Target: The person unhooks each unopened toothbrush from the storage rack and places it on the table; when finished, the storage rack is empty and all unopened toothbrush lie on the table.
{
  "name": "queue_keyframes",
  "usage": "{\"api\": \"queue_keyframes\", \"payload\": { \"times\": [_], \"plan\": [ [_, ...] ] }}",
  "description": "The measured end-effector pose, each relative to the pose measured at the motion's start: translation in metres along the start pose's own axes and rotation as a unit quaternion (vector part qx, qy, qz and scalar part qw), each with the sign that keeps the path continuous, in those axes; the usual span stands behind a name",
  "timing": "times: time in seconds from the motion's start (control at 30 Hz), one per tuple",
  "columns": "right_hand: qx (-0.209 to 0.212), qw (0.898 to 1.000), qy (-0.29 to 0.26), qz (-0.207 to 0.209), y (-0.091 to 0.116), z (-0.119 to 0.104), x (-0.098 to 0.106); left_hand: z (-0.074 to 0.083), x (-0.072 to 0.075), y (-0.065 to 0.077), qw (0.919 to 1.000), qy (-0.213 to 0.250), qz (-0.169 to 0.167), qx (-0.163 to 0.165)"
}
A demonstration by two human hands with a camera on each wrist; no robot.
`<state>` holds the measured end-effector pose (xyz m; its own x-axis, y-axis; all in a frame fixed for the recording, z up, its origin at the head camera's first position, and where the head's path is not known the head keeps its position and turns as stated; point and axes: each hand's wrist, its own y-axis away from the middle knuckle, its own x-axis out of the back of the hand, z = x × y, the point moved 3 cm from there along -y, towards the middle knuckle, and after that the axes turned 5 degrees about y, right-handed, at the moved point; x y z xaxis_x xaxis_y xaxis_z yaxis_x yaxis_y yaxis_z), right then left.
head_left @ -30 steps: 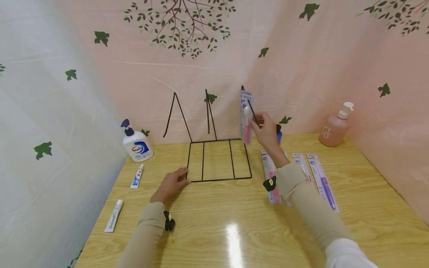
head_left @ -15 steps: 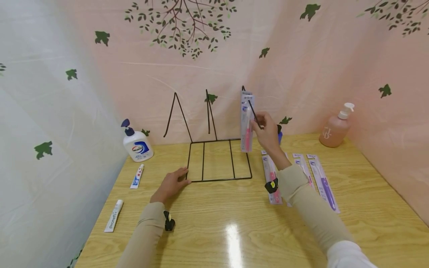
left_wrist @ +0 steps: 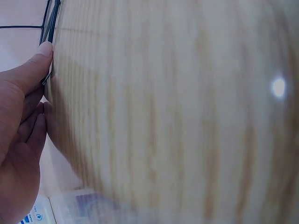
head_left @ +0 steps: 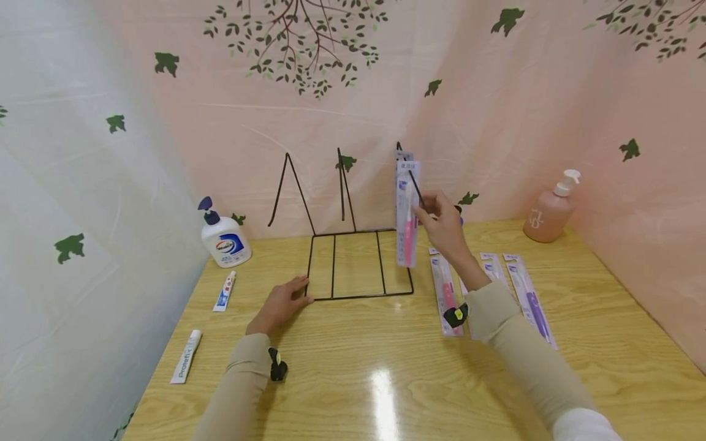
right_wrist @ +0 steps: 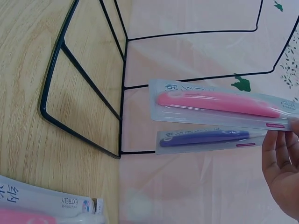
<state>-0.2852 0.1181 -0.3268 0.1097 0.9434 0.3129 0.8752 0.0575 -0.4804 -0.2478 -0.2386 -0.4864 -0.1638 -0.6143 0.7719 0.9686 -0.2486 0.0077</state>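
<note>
A black wire rack (head_left: 358,297) stands on the table with three upright prongs. At its front left corner my left hand (head_left: 281,303) holds the wire, thumb on one side and fingers on the other. My right hand (head_left: 445,226) pinches the edge of a packaged pink toothbrush (head_left: 408,239), upright on the rack's right prong, whose tip shows in front of the pack's upper part. Behind it, in the right wrist view, a packaged purple toothbrush (right_wrist: 201,138) hangs from the same prong. Whether the pink pack's weight is on the prong, I cannot tell.
Several more packaged toothbrushes, one purple (head_left: 534,306), lie right of the rack, partly under my right forearm. A white pump bottle (head_left: 226,242) and two toothpaste tubes (head_left: 186,356) are at left. A pink pump bottle (head_left: 548,214) stands back right.
The pink toothbrush pack has come forward along the right prong and dropped a little, apart from the pack behind. My right hand has moved slightly down with it; the left hand stays put.
</note>
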Motion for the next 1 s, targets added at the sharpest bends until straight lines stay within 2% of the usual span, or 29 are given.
{"api": "queue_keyframes", "payload": {
  "times": [0.53,0.77,1.0],
  "plan": [
    [0.002,0.999,-0.005,-0.043,0.017,-0.002,0.012,0.001,-0.001,0.0,1.0,-0.005,-0.002,-0.001],
    [0.007,0.999,-0.001,-0.034,0.021,0.025,0.012,0.0,-0.002,0.0,0.9999,-0.009,-0.001,-0.007],
    [0.005,0.999,0.012,-0.035,0.031,0.021,0.017,0.002,0.0,0.0,0.9998,-0.016,0.002,-0.007]
  ]
}}
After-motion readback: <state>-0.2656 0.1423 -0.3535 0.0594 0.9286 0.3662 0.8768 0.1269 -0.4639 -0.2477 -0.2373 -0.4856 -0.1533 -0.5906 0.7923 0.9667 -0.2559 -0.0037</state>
